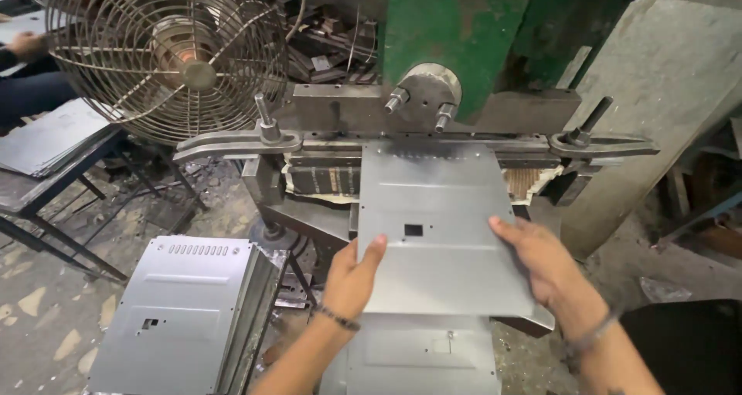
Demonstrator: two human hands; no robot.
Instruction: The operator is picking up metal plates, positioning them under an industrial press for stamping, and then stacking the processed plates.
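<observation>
A grey sheet-metal panel (pixel 437 209) with a small rectangular cut-out lies flat with its far edge under the jaw of a green press machine (pixel 456 39). My left hand (pixel 352 275) grips the panel's near left edge, thumb on top. My right hand (pixel 537 260) holds the near right edge, fingers spread on the surface. Another grey panel (pixel 421 356) lies below, between my forearms.
A stack of finished grey panels (pixel 182 318) with vent slots stands at lower left. A wire-caged fan (pixel 166 51) sits at upper left beside a table (pixel 31 190) with flat sheets. A person's arm (pixel 23 51) shows at far left. Concrete slab (pixel 665 78) at right.
</observation>
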